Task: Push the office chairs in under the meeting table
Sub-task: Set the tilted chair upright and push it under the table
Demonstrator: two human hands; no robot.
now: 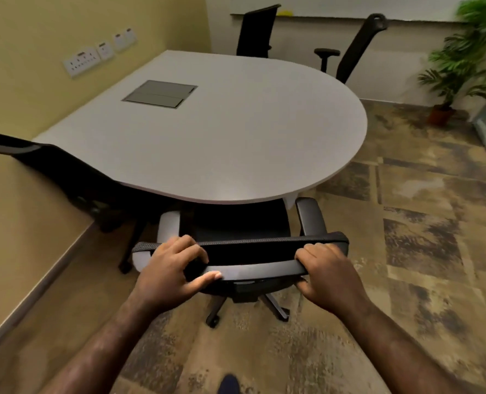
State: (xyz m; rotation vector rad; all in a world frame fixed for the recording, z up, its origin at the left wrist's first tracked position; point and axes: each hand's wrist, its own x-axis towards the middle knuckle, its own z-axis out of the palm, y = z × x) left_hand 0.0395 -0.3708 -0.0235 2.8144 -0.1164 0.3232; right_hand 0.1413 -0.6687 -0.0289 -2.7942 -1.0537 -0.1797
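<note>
Nearest to you, at the bottom edge, a dark shoe tip shows on the mottled brown carpet. Your two forearms reach forward from there. Your left hand curls over the top rail of the nearest office chair, fingers over the front and thumb along the grey back edge. Your right hand grips the same rail near its right end, fingers wrapped over the top. Both hands are closed around the backrest.

That chair stands at the rounded end of the meeting table. Its black seat lies partly beneath the tabletop, its two armrests sit just at the table's edge, and its backrest and wheeled base are out on the carpet.

You can count four chairs in all. The second chair is at the left, tucked against the table beside the yellow wall. The third chair stands at the far side, close against the table. The fourth chair leans at the far right, apart from the table's edge.

One grey cable hatch is set in the tabletop. Four white socket plates line the wall. One potted plant stands in the far right corner, blurred.
</note>
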